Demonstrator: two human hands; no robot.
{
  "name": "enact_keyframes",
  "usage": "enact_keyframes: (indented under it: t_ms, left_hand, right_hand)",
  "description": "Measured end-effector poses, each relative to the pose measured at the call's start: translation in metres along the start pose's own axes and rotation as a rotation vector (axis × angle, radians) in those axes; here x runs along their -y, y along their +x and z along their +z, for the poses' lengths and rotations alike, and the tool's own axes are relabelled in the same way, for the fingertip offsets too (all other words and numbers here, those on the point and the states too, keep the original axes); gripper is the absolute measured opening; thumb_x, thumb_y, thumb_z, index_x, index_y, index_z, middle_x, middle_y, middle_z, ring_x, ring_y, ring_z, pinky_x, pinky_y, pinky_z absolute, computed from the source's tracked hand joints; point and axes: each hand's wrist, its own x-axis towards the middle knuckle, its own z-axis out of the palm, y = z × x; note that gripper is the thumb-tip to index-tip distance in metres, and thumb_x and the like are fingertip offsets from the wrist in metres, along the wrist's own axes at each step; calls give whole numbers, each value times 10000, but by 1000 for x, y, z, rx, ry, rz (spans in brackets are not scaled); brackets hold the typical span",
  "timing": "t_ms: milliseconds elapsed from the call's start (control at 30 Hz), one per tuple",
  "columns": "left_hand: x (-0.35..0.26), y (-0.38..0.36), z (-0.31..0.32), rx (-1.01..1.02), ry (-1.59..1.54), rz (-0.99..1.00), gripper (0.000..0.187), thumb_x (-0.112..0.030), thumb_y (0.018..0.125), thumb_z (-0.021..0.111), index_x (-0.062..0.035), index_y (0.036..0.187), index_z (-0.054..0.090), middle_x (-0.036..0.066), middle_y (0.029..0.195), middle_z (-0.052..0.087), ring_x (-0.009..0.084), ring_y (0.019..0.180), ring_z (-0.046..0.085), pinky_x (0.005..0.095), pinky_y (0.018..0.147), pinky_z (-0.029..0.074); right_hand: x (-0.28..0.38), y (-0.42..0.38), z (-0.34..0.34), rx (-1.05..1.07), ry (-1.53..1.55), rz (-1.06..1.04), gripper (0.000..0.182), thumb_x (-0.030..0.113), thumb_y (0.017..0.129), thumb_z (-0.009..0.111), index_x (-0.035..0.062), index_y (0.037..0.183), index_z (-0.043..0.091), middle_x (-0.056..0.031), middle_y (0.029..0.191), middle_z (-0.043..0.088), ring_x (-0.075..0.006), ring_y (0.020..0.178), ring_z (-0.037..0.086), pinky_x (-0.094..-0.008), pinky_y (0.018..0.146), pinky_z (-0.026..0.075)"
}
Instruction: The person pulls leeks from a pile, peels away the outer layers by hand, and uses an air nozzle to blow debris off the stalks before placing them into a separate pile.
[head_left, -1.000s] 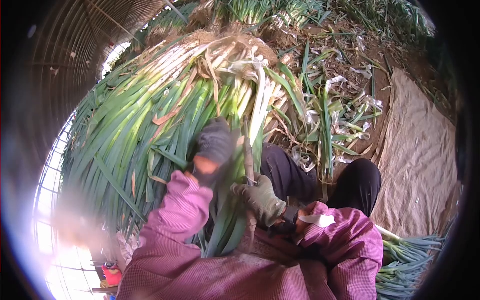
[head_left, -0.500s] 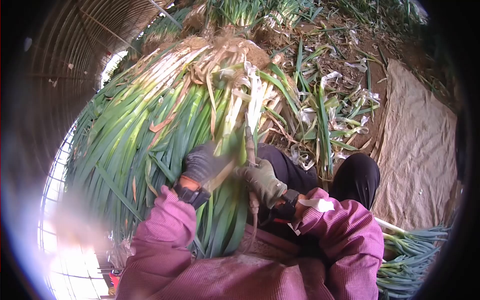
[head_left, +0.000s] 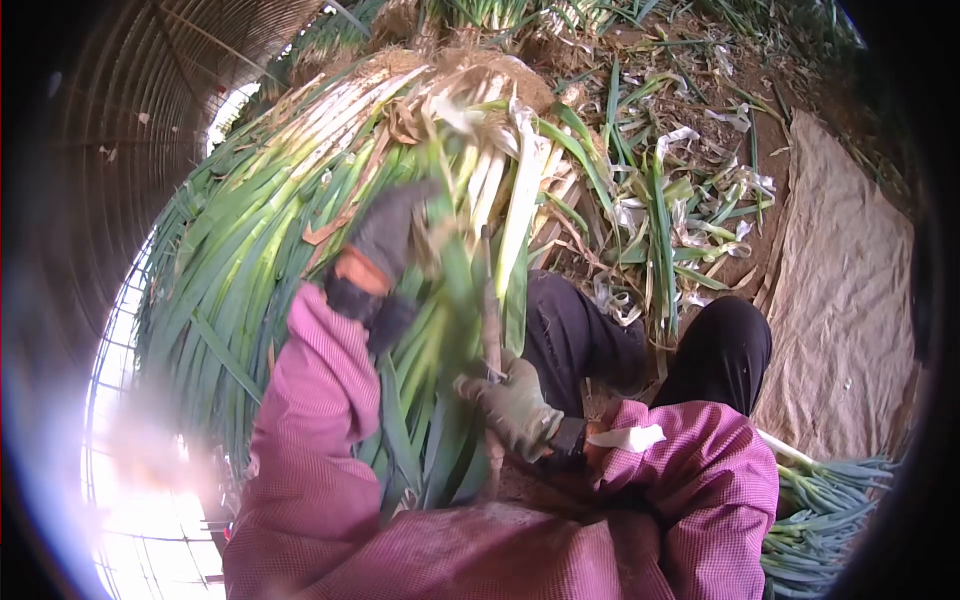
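Note:
A big heap of long green onions (head_left: pixel 270 230) lies in front of me, white stalks and roots at the far end. My left hand (head_left: pixel 385 235), in a dark glove, is raised and closed on a green onion stalk (head_left: pixel 455 300) that runs down towards my lap. My right hand (head_left: pixel 510 400), in a grey-green glove, grips the lower part of the same bundle together with a thin brown rod-like tool (head_left: pixel 490 300) that stands upright. Both sleeves are magenta.
Peeled skins and cut leaves (head_left: pixel 670 220) litter the soil to the right of the heap. A tan cloth (head_left: pixel 840 300) covers the ground at the right. More green onions (head_left: pixel 820 510) lie at lower right. My dark-trousered knees (head_left: pixel 715 350) sit below the litter.
My left hand has moved up and away along the stalk, from near my right hand to high on the heap. My right hand has stayed almost in place.

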Motion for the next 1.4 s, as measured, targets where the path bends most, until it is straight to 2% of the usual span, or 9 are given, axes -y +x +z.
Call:
enact_keyframes:
  t_ms: [100, 200, 367, 467, 500, 567, 767, 1067, 1400]
  left_hand:
    - [-23, 104, -45, 351, -1446, -415, 108, -130, 930, 562, -53, 994, 604, 64, 946, 621, 183, 867, 622, 305, 794, 547]
    - [-11, 183, -58, -75, -1414, -117, 157, -172, 902, 582, -21, 936, 611, 60, 892, 644, 174, 821, 626, 289, 798, 547]
    - [-82, 152, -58, 59, -446, -334, 176, -165, 894, 582, 2, 908, 638, 90, 900, 666, 193, 826, 650, 309, 779, 560]
    - [-5, 68, -25, 519, 509, 251, 175, -170, 881, 574, -43, 999, 599, 122, 1011, 618, 250, 876, 621, 335, 694, 534]
    - [-22, 12, -9, 614, 887, 330, 196, -189, 860, 577, -40, 988, 583, 166, 1025, 611, 307, 881, 618, 372, 685, 512]
    - [-40, -45, 20, 526, 569, -469, 372, -264, 816, 635, -28, 1088, 541, 196, 1048, 602, 376, 908, 604, 444, 738, 498]
    - [-60, -121, 48, 135, 730, -459, 453, -287, 778, 699, 3, 1100, 567, 248, 988, 609, 413, 933, 594, 450, 794, 488]
    - [-23, -89, 34, 436, 2, -599, 613, -298, 663, 809, 68, 1089, 566, 225, 926, 640, 329, 771, 644, 400, 728, 514]
    - [-44, -48, 15, 246, 401, -326, 580, -336, 638, 773, 56, 1036, 615, 280, 982, 605, 410, 924, 589, 435, 808, 475]
  right_hand:
    - [22, -16, 3, 55, -18, 117, 386, 69, 830, 641, -55, 1157, 477, -105, 861, 599, -137, 399, 512, -269, 317, 431]
    - [19, -23, 1, 72, -34, 151, 415, 74, 832, 641, -64, 1180, 462, -99, 849, 594, -130, 381, 499, -266, 294, 416]
    - [10, -21, 0, 47, 65, 169, 457, 87, 833, 634, -83, 1209, 436, -110, 859, 594, -135, 383, 517, -262, 276, 407]
    - [19, -43, 1, 42, 6, 170, 374, 108, 829, 687, -61, 1127, 535, -119, 885, 639, -167, 651, 610, -302, 578, 506]
    - [34, -55, -2, 185, 79, 348, 375, 100, 832, 678, -65, 1134, 529, -126, 844, 634, -164, 512, 576, -306, 439, 466]
    - [21, -58, 2, 181, -1, 315, 364, 98, 834, 675, -67, 1126, 531, -128, 823, 632, -162, 455, 551, -311, 386, 438]
    - [18, -49, 6, 53, 173, 207, 310, 94, 831, 674, -72, 1064, 552, -102, 792, 608, -196, 432, 548, -307, 291, 391]
    - [37, -62, 2, 170, 125, 329, 349, 76, 831, 627, -62, 1098, 450, -102, 754, 570, -185, 306, 468, -311, 229, 388]
    - [5, -35, 6, 88, 62, 81, 276, 90, 823, 685, -51, 1006, 534, -96, 766, 609, -165, 475, 556, -298, 383, 437]
